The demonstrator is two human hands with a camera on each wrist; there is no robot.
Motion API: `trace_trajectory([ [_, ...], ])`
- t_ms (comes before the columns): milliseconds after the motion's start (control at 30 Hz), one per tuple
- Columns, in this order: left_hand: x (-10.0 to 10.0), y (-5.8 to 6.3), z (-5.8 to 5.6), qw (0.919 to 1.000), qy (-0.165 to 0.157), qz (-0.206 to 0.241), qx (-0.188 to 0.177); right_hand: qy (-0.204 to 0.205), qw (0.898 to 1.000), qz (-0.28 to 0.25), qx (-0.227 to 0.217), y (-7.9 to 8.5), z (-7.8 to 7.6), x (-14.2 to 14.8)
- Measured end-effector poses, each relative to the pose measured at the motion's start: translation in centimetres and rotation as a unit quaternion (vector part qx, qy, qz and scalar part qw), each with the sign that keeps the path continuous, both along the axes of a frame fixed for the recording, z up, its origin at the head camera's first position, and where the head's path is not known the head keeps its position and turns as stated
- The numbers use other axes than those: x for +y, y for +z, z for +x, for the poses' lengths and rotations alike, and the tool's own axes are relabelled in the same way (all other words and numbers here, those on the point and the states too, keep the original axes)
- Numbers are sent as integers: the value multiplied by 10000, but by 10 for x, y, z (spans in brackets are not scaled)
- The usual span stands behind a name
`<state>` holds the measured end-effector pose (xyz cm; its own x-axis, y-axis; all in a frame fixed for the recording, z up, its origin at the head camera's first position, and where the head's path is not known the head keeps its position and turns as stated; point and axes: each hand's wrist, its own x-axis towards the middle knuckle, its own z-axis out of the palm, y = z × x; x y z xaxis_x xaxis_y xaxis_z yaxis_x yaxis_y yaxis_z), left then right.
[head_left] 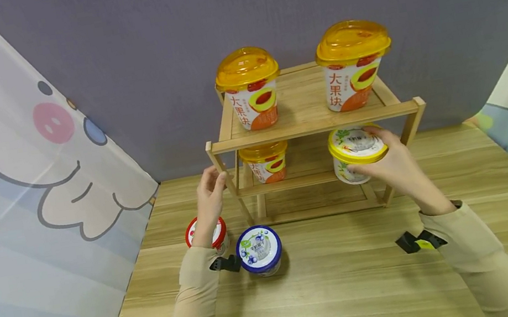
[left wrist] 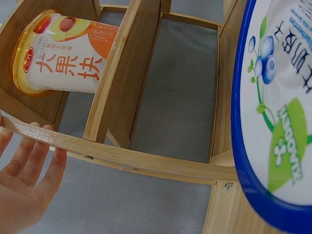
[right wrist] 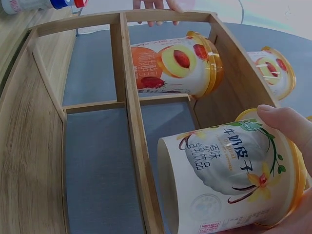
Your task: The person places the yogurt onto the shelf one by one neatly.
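Observation:
In the head view my right hand [head_left: 392, 155] grips a white cup with a yellow lid [head_left: 352, 156], its fingers and thumb spread round the lid. The cup is at the right end of the middle shelf of a wooden rack [head_left: 314, 126], overlapping that shelf's front bar. Vanilla flowers show on its side [right wrist: 226, 175] in the right wrist view. My left hand [head_left: 209, 191] holds the rack's front left post, fingertips on the wood in the left wrist view. On the middle shelf's left stands an orange-lidded peach cup [head_left: 269, 164].
Two larger peach cups with domed orange lids, one left [head_left: 250, 89] and one right [head_left: 354, 66], stand on the top shelf. A blue-lidded cup [head_left: 259, 250] and a red-lidded cup [head_left: 218, 234] stand on the table [head_left: 346, 289], by my left forearm. A grey wall is behind.

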<state>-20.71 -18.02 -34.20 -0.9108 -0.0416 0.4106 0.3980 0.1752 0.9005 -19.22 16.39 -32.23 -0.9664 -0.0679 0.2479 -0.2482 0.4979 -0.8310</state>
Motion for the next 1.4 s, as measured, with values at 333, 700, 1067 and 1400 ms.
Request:
trace_trajectory([
  [333, 0, 0, 0, 10000, -7, -8, -13, 191, 9995, -11, 246, -2, -18, -1],
  [700, 1, 1, 0, 10000, 48, 1, -73, 346, 9978, -248, 510, -5, -38, -2],
  [1067, 1, 1, 1, 10000, -5, -21, 48, 350, 9965, -608, 461, -8, -50, -3],
  [1400, 0, 0, 0, 9999, -52, -18, 95, 374, 9963, -678, 378, -11, -55, -4],
])
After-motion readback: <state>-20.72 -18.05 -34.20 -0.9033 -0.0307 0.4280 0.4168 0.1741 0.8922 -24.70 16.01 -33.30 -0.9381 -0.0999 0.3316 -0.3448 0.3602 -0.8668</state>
